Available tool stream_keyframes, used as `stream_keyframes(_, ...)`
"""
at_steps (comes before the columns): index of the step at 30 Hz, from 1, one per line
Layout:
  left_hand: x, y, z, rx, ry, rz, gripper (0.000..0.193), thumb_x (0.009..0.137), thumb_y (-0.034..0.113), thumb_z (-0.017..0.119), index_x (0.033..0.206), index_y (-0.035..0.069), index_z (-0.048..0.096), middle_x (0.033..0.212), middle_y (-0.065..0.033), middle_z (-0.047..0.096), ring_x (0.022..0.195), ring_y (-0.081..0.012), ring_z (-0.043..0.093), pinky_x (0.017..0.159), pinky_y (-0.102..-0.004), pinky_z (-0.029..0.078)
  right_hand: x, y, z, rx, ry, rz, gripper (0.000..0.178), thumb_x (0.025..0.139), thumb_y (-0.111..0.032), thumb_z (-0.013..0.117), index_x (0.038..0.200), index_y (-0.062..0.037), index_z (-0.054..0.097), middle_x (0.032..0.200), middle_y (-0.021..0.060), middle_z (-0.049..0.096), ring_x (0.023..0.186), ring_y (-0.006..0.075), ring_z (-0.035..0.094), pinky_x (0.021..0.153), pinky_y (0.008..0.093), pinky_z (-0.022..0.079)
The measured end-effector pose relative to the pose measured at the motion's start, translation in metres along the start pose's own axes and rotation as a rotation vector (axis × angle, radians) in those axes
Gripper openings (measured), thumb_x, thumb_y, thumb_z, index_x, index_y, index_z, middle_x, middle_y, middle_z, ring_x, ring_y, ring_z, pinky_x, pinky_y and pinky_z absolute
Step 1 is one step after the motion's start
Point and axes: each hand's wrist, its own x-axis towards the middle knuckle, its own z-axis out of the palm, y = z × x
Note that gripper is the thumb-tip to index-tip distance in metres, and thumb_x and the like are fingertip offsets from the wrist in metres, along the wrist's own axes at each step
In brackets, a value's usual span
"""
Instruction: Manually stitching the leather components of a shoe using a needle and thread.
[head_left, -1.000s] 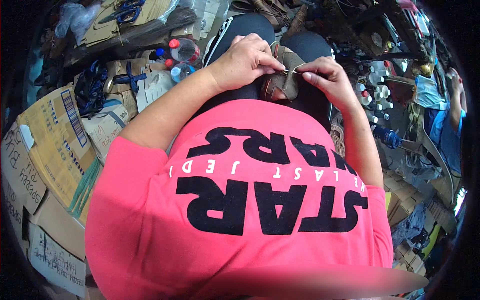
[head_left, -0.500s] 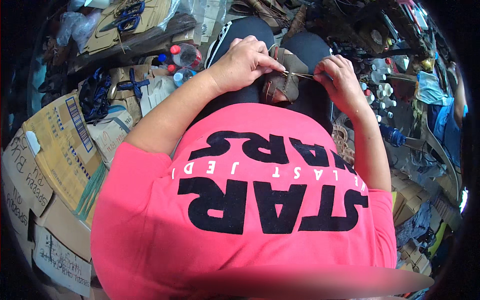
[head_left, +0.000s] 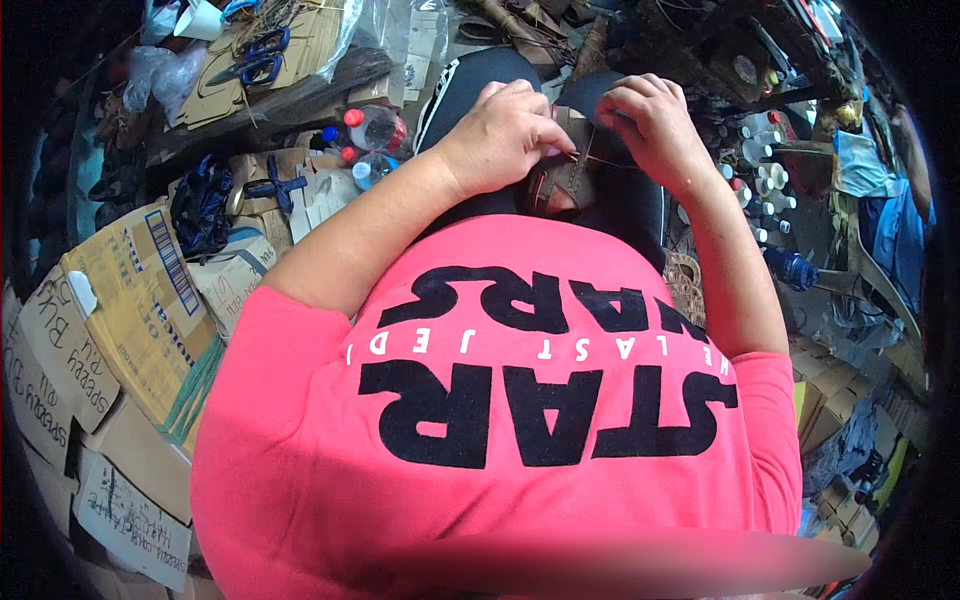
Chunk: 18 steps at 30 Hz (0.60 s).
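Note:
A small brown leather shoe [head_left: 560, 185] with visible seam stitches rests between my thighs, its far part partly covered by my hands. My left hand [head_left: 505, 135] is closed in a pinch at the shoe's seam; what small thing sits between thumb and finger is too small to name. A thin pale thread [head_left: 608, 163] runs from the seam toward the right. Above the shoe's right side, my right hand [head_left: 655, 125] is raised with its fingers curled together, seemingly on the thread; the fingertips are partly hidden.
Cardboard boxes [head_left: 135, 300] are stacked at left. Blue-handled scissors [head_left: 255, 65] lie on cardboard at the far left, near plastic bottles [head_left: 378, 130]. Several white-capped bottles [head_left: 770, 185] stand at right, with blue cloth [head_left: 890, 235] beyond. My pink shirt [head_left: 480, 500] fills the near middle.
My right hand has moved up and left, closer to my left hand. The left hand has shifted slightly right and down, and the shoe has tilted.

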Motion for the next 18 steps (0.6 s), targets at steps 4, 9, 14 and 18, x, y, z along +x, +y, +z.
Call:
stream_keyframes(4,-0.002,-0.002,0.003,-0.035,-0.017,-0.011,0.017,0.071,0.011,0.072,0.085,0.019,0.073,0.076,0.001,0.057,0.082,-0.0198,0.054,0.076,-0.0343,0.04,-0.003,0.0,-0.008,-0.015,0.078,0.092,0.017,0.079,-0.01,0.065,0.094,-0.0146,0.07,0.095,0.0044,0.064,0.098,0.0265,0.058,0.085,0.0376,0.041)
stream_keyframes(9,-0.014,-0.008,0.004,-0.043,0.034,-0.088,0.019,0.073,0.013,0.072,0.09,0.022,0.074,0.076,0.0031,0.059,0.085,-0.0191,0.054,0.078,-0.0345,0.039,-0.031,-0.011,-0.006,0.205,-0.073,0.103,0.016,0.073,-0.011,0.072,0.089,-0.0118,0.071,0.079,0.006,0.063,0.078,0.0265,0.059,0.069,0.0363,0.047)
stream_keyframes(14,-0.02,-0.006,0.006,-0.034,0.051,-0.139,0.021,0.074,0.013,0.071,0.091,0.024,0.074,0.079,0.0041,0.062,0.086,-0.0183,0.054,0.08,-0.0335,0.037,-0.032,-0.009,0.012,0.279,-0.098,0.166,0.016,0.074,-0.01,0.071,0.09,-0.011,0.071,0.078,0.0062,0.062,0.076,0.025,0.059,0.067,0.0342,0.046)
stream_keyframes(18,-0.019,-0.001,0.01,-0.046,0.08,-0.186,0.018,0.074,0.014,0.071,0.089,0.022,0.073,0.076,0.005,0.063,0.085,-0.0173,0.054,0.082,-0.0335,0.036,-0.034,-0.01,0.023,0.421,-0.074,0.272,0.017,0.075,-0.008,0.071,0.091,-0.0091,0.071,0.079,0.0061,0.063,0.076,0.0221,0.059,0.07,0.0323,0.045)
